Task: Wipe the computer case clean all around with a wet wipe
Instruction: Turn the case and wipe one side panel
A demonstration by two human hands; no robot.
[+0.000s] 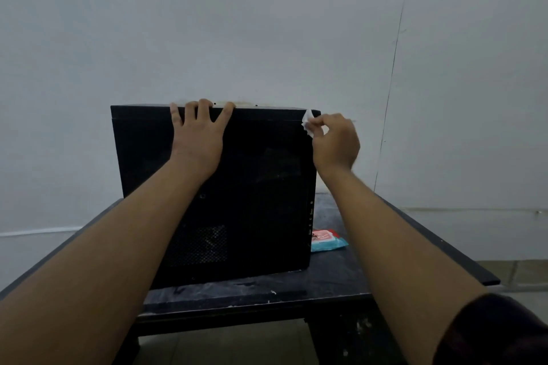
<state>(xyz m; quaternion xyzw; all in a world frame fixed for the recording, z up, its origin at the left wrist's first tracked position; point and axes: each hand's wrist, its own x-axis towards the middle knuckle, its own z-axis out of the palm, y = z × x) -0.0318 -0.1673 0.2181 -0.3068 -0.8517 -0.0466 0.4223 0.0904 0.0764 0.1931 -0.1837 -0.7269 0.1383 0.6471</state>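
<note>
A pale grey-white painted wall (267, 24) fills the upper half of the frame and runs down both sides; a thin dark seam cuts it from top to bottom at the right. Below it, a black flat-topped table (370, 270) with scuffed, white-flecked edges spans the lower middle, and light floor tiles (225, 344) show beneath it.

The black, box-shaped metal computer case (261, 187) stands upright on the table at the centre of the frame, its broad side panel facing the camera; a mesh vent patch sits low on that panel, and a column of small ports runs down its right-hand edge.

Two bare forearms reach in from the lower corners; a dark sleeve (498, 335) shows at the lower right corner.

The left hand (198, 133) lies flat against the upper part of the panel, just left of centre, fingers spread apart and holding nothing, the tips reaching the case's top edge.

The right hand (335, 142) is at the case's upper right corner, fingers curled and pinched together on a small crumpled white wet wipe (307, 123); the wet wipe touches the case right at that corner.

A flat blue and red plastic pack of wipes (327, 241) lies on the table, just right of the case's lower right corner.
</note>
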